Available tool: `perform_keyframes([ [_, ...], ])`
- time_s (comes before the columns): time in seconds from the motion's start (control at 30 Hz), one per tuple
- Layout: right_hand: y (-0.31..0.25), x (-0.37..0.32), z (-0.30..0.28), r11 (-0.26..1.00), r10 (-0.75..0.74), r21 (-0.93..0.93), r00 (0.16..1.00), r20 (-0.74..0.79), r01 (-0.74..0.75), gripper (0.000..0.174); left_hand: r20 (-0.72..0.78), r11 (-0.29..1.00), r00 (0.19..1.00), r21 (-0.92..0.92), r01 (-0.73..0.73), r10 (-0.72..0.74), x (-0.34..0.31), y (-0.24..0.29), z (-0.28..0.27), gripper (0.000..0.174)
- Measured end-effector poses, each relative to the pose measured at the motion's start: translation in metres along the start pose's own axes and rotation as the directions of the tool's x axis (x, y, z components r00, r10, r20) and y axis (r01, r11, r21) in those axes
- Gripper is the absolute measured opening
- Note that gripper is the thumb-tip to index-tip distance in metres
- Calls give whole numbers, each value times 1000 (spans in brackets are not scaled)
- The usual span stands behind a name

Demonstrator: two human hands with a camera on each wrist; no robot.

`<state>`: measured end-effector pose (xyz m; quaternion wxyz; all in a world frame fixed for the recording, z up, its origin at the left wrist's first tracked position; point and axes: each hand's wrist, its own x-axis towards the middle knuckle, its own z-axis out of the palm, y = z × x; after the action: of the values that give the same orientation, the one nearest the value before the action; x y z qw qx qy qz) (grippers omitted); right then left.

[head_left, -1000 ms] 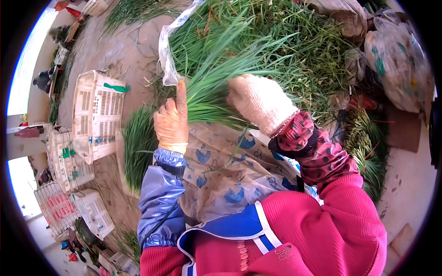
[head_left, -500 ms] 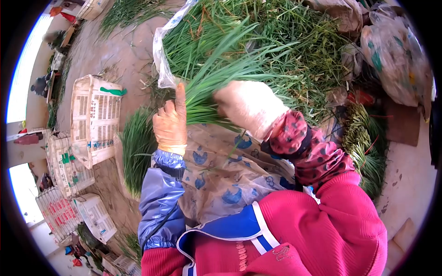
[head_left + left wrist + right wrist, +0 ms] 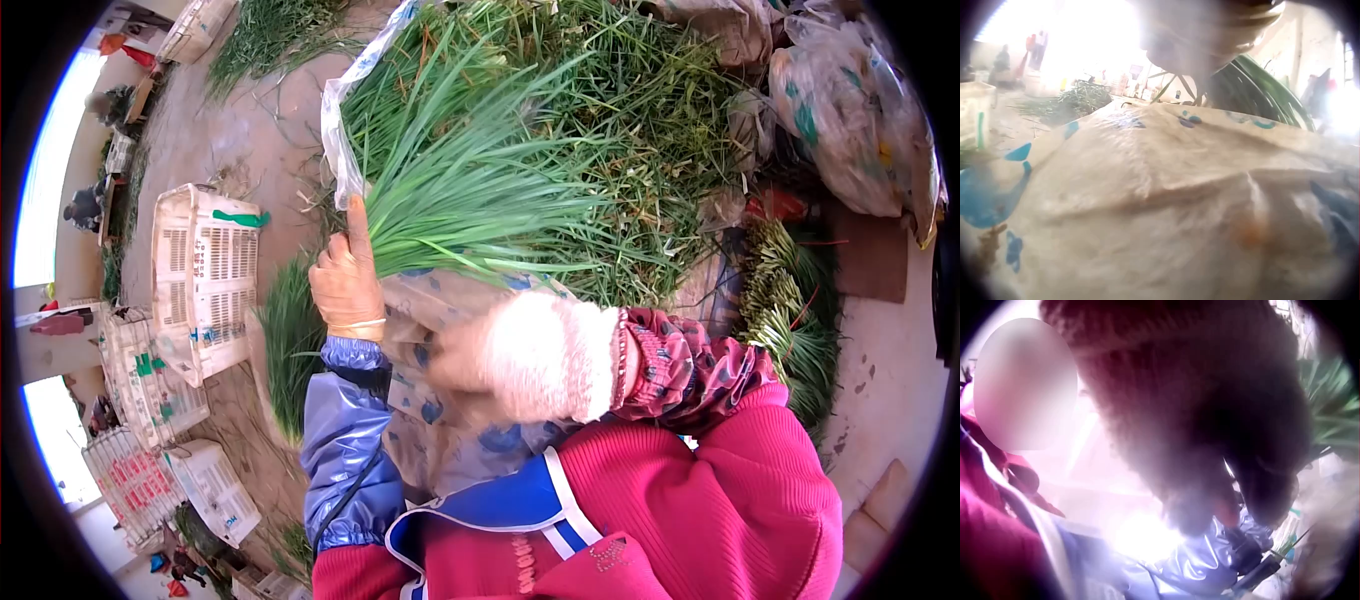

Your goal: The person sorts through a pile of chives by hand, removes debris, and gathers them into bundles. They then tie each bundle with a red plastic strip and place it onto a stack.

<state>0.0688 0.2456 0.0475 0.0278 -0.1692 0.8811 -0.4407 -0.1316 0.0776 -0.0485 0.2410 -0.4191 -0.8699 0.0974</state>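
Observation:
My left hand (image 3: 347, 280), in a tan rubber glove, grips a bunch of long green chives (image 3: 480, 210) near its base, index finger stretched along it. The leaves fan out to the right over a bigger heap. In the left wrist view, chive leaves (image 3: 1263, 94) hang beyond the blurred glove (image 3: 1210, 34). My right hand (image 3: 535, 355), in a fuzzy white knitted glove, is apart from the bunch, over the patterned plastic sheet (image 3: 400, 420) on my lap. Motion blurs its fingers, and I cannot tell whether they hold anything. The right wrist view shows that glove (image 3: 1191, 412) dark and close.
A heap of loose chives (image 3: 650, 150) spreads ahead, with a strip of clear plastic (image 3: 340, 130) at its left edge. Another bundle (image 3: 290, 340) lies left, and stacked bundles (image 3: 790, 300) right. White plastic crates (image 3: 205, 285) stand at left; plastic bags (image 3: 850, 110) lie far right.
My right hand has left the bunch and moved down toward my lap. My left hand keeps its grip, shifting slightly left and down, and the leaves now spread wider.

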Motion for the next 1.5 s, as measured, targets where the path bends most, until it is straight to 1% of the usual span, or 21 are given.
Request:
perform_keyframes([
  [0.03,0,7,-5,1000,-3,6,991,-135,4,29,-10,1000,1000,14,-1,1,0,1,1,95],
  [0.07,5,16,-6,982,-6,-178,948,-318,-53,36,-20,1000,1000,27,-2,3,2,1,1,93],
  [0.1,8,24,-12,956,55,-250,930,-364,-154,57,-39,1000,999,-13,16,-17,4,1,0,92],
  [0.17,22,30,3,852,360,-263,872,-333,-452,58,-72,995,996,-90,47,-53,8,0,-1,90],
  [0.23,18,22,18,837,413,-282,879,-239,-470,53,-81,996,995,-60,60,-65,11,-3,-6,92],
  [0.33,21,0,20,855,490,-145,867,-94,-499,53,-81,997,994,-20,72,-73,7,-12,-3,95],
  [0.43,39,-19,14,877,474,-40,875,-97,-480,58,-73,997,995,29,78,-75,6,-18,-5,95],
  [0.53,54,-35,-19,832,539,-169,842,14,-529,59,-103,999,994,33,38,-34,5,-24,-5,94],
  [0.57,56,-37,-35,757,637,-224,770,42,-614,53,-109,1000,994,22,19,-17,6,-25,-6,93],
  [0.63,56,-42,-60,605,713,-322,675,-189,-729,36,-117,1000,993,3,-18,19,6,-26,-10,91],
  [0.7,64,-42,-64,581,469,-333,640,-609,-743,21,-123,999,991,-17,-50,48,6,-24,-9,88],
  [0.77,46,-25,-69,795,251,-206,619,-744,-570,11,-143,997,987,-3,-80,79,9,-16,-10,87],
  [0.8,43,-16,-66,880,165,-194,660,-733,-434,13,-130,996,987,-13,-91,89,10,-13,-8,85],
  [0.87,33,9,-55,874,82,-338,791,-607,-350,20,-132,994,985,-17,-112,109,15,-2,-13,84],
  [0.9,37,23,-44,864,7,-391,784,-621,-316,19,-132,993,984,-17,-120,116,17,4,-16,84],
  [0.93,39,34,-34,833,73,-389,775,-628,-393,17,-138,992,983,-29,-126,121,19,8,-19,83],
  [1.13,47,46,-15,821,242,-322,797,-553,-472,14,-137,987,978,-5,-162,160,20,15,-23,79],
  [1.23,45,42,-9,792,145,-420,805,-576,-443,12,-112,987,981,-6,-162,160,19,19,-19,77],
  [1.3,35,42,-9,784,255,-392,825,-504,-481,13,-85,989,985,-9,-150,149,19,22,-17,76],
  [1.4,21,42,-11,831,458,-216,850,-260,-513,12,-59,984,982,-8,-179,178,17,26,-10,76],
  [1.5,35,38,16,940,291,-129,941,-174,-314,16,-48,975,976,-57,-214,211,17,25,-7,81],
])
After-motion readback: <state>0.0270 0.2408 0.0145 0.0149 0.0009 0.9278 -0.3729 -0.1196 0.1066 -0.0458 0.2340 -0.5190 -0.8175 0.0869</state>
